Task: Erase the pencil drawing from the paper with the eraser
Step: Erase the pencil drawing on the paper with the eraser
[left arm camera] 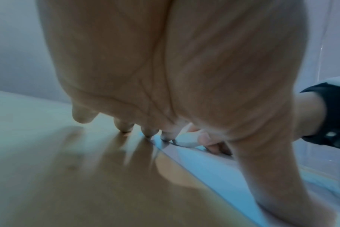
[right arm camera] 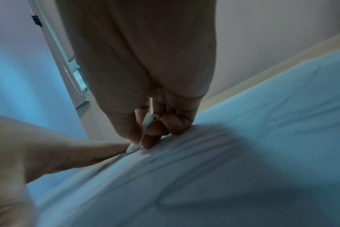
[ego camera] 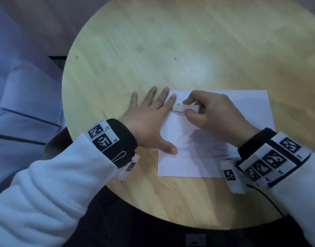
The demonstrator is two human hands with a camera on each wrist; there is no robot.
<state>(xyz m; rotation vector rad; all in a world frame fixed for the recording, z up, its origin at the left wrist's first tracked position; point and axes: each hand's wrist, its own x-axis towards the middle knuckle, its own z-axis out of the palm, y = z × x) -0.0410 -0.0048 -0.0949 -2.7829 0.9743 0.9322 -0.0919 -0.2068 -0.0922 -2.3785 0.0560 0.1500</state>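
A white sheet of paper (ego camera: 242,111) lies on the round wooden table (ego camera: 153,50), with faint pencil lines (ego camera: 204,147) near its front left. My right hand (ego camera: 203,111) pinches a white block eraser (ego camera: 179,107) between thumb and fingers near the paper's far left corner; the eraser (right arm camera: 147,122) shows between thumb and curled fingers in the right wrist view. My left hand (ego camera: 151,118) lies flat with spread fingers over the paper's left edge (left arm camera: 186,159), its fingertips (left arm camera: 147,133) pressing down and the thumb on the sheet. Its index fingertip touches the eraser (left arm camera: 186,139).
The table's near edge (ego camera: 153,213) curves just in front of me. A pale blue cloth-covered surface (ego camera: 23,104) lies to the left of the table. A black cable (ego camera: 267,198) runs from my right wrist band.
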